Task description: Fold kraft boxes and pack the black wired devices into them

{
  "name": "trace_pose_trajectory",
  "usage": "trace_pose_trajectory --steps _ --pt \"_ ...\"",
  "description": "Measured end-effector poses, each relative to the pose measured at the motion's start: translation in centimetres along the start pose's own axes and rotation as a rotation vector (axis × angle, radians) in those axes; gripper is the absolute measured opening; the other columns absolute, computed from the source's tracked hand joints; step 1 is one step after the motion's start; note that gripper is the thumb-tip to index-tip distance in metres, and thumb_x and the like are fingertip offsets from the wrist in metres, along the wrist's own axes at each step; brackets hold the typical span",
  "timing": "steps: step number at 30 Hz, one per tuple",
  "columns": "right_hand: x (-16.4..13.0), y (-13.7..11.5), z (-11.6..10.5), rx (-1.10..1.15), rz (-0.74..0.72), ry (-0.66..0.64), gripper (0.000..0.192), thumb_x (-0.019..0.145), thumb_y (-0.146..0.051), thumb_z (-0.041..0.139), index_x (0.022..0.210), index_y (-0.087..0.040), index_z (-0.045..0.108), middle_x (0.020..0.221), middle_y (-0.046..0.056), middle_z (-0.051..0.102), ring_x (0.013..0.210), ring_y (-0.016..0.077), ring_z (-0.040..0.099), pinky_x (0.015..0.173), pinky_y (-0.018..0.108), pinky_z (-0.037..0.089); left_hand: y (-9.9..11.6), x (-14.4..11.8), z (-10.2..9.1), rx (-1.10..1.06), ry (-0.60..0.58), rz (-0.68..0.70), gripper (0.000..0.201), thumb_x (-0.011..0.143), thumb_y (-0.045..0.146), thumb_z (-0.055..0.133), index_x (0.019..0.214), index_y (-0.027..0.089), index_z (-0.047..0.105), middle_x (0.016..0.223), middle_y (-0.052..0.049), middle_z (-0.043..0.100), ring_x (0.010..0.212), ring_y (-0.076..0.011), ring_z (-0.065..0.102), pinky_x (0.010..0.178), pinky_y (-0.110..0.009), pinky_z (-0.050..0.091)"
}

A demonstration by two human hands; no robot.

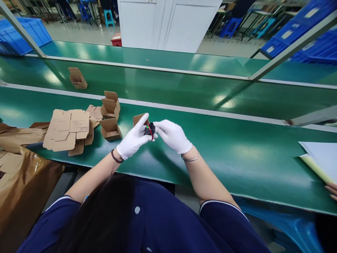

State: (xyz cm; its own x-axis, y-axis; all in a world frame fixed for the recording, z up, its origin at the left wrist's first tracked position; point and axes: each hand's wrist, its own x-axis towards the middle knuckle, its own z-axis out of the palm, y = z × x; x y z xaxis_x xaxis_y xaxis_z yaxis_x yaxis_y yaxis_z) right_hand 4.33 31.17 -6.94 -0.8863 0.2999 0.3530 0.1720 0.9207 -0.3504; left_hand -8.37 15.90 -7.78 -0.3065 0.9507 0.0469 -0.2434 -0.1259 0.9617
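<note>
My left hand (133,141), in a white glove, is closed around a small round black part with a red wire (149,129) and a bit of green on it. From the other side my right hand (171,136), also gloved in white, is closed with its bent fingertips pinching at the edge of that part. Just behind my left fingers stands an open cardboard box (137,118), partly hidden by them. Farther left are another open box (110,129) and more open boxes (110,105) behind it.
Flattened cartons (67,128) lie in a pile on the green bench (223,151), beside brown wrapping (34,175). One open box (78,79) sits on the far strip. Metal posts (292,47) cross at the right. Another person's hand (332,189) is near white sheets (319,158).
</note>
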Motion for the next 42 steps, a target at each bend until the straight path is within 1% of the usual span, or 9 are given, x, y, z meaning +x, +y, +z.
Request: trace_pose_trajectory --steps 6,10,14,20,23,31,35,39,42 --pt "-2.6 -3.2 -0.8 -0.304 -0.136 -0.072 0.035 0.104 -0.035 0.041 0.098 -0.021 0.074 0.084 0.006 0.071 0.072 0.0163 0.058 0.061 0.029 0.031 -0.5 0.6 -1.3 0.698 0.351 0.102 0.042 0.080 0.018 0.068 0.121 0.018 0.061 0.122 -0.010 0.063 0.117 -0.0253 0.060 0.105 -0.044 0.049" --pt "-1.3 -3.8 -2.0 -0.246 -0.144 -0.073 0.037 0.102 -0.041 0.046 0.091 -0.020 0.074 0.077 0.006 0.069 0.069 0.0161 0.056 0.060 0.030 0.029 -0.7 0.2 -0.4 1.102 0.190 0.154 0.038 0.081 0.007 0.060 0.117 0.019 0.065 0.114 -0.009 0.066 0.112 -0.0254 0.062 0.101 -0.043 0.051" --pt "0.4 -1.8 -0.9 0.200 0.072 -0.023 0.027 0.092 -0.044 0.062 0.083 -0.023 0.075 0.085 0.003 0.073 0.077 0.0162 0.063 0.068 0.027 0.043 -1.3 -0.5 -0.2 0.956 -0.031 0.169 0.034 0.079 0.012 0.068 0.111 0.020 0.067 0.107 -0.006 0.069 0.104 -0.0239 0.065 0.098 -0.040 0.053" --pt "-0.7 -1.0 2.4 0.792 0.368 -0.004 0.037 0.090 -0.054 0.058 0.092 -0.020 0.073 0.082 0.004 0.072 0.071 0.0175 0.065 0.068 0.031 0.053 -3.6 -0.9 -0.8 0.404 0.155 0.212 0.055 0.078 0.023 0.073 0.130 0.022 0.059 0.128 -0.008 0.065 0.120 -0.0253 0.061 0.108 -0.041 0.048" --pt "-1.8 -2.6 3.7 0.883 0.361 0.054 0.044 0.092 -0.057 0.055 0.114 -0.022 0.071 0.109 0.009 0.073 0.092 0.0210 0.069 0.082 0.035 0.057 -4.6 -0.7 -0.5 0.289 0.305 0.178 0.048 0.076 0.027 0.074 0.122 0.021 0.062 0.125 -0.008 0.066 0.116 -0.0251 0.064 0.106 -0.041 0.051" --pt "-1.7 -5.1 6.5 0.790 0.537 0.166 0.041 0.092 -0.038 0.058 0.130 -0.022 0.066 0.134 0.009 0.066 0.123 0.0244 0.063 0.107 0.040 0.052 -4.2 -1.0 -0.7 0.859 0.522 0.186 0.044 0.082 0.031 0.074 0.123 0.020 0.065 0.102 -0.008 0.073 0.093 -0.0226 0.067 0.094 -0.040 0.054" --pt "0.1 -3.0 4.9 0.618 0.439 0.092 0.041 0.097 -0.034 0.050 0.134 -0.022 0.063 0.133 0.006 0.067 0.119 0.0219 0.066 0.100 0.036 0.056 -4.5 -1.2 -1.7 0.921 0.454 0.302 0.075 0.079 0.038 0.077 0.144 0.018 0.045 0.140 -0.016 0.058 0.127 -0.0296 0.057 0.111 -0.044 0.045" --pt "3.7 -1.6 2.9 0.209 0.211 -0.093 0.035 0.095 -0.033 0.057 0.126 -0.024 0.068 0.130 0.005 0.069 0.118 0.0227 0.065 0.102 0.037 0.052 -6.5 0.3 -3.4 0.921 0.604 0.205 0.116 0.067 0.032 0.086 0.157 0.015 0.015 0.162 -0.024 0.025 0.151 -0.0372 0.025 0.124 -0.051 0.025" --pt "6.5 -2.2 2.5 -0.124 0.006 -0.378 0.030 0.094 -0.030 0.056 0.117 -0.016 0.070 0.121 0.013 0.071 0.108 0.0261 0.068 0.093 0.037 0.053 -7.8 2.2 -5.0 0.806 0.505 0.058 0.107 0.070 0.023 0.081 0.156 0.017 0.016 0.154 -0.021 0.040 0.145 -0.0358 0.037 0.120 -0.054 0.031"
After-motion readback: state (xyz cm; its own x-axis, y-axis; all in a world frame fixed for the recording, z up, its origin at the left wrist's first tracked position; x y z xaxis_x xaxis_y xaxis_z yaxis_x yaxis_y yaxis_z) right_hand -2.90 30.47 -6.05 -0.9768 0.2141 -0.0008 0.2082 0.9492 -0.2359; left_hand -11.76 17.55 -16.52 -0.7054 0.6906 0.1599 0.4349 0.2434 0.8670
